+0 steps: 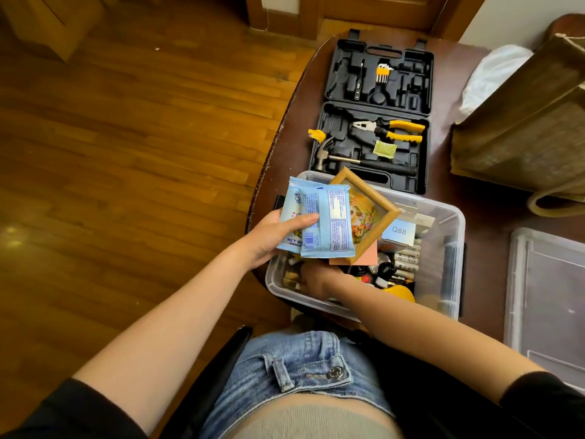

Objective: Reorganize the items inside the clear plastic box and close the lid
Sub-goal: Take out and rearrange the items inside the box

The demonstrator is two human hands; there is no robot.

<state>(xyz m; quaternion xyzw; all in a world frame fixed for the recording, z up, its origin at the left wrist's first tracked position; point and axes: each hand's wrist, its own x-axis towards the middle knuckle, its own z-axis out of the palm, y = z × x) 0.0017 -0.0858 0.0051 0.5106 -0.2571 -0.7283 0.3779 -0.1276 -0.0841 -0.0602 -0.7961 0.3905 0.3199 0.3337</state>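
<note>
- The clear plastic box [449, 248] sits open on the dark round table [474, 217], at the table's near edge, right in front of the person's lap.
- The left hand [272, 236] is lifted over the box's left rim, thumb and fingers clamped on two blue wet-wipe packets [323, 223] and a small wooden picture frame [370, 213] stacked behind them.
- The right hand [316, 277] reaches down inside the box, under the held stack; its fingers are hidden among the contents, so I cannot tell whether it grips anything.
- Inside the box lie a white carton marked Q88 [399, 231], a row of batteries [406, 259], a pink pad [368, 256] and something yellow [400, 293] near the front wall.
- The box's lid [547, 299] lies flat on the table, just right of the box.
- Behind the box, an open black tool case [376, 115] holds a hammer [342, 156], yellow-handled pliers [392, 129] and hex keys [382, 72].
- A brown bag [522, 137] stands behind and to the right of the box.
</note>
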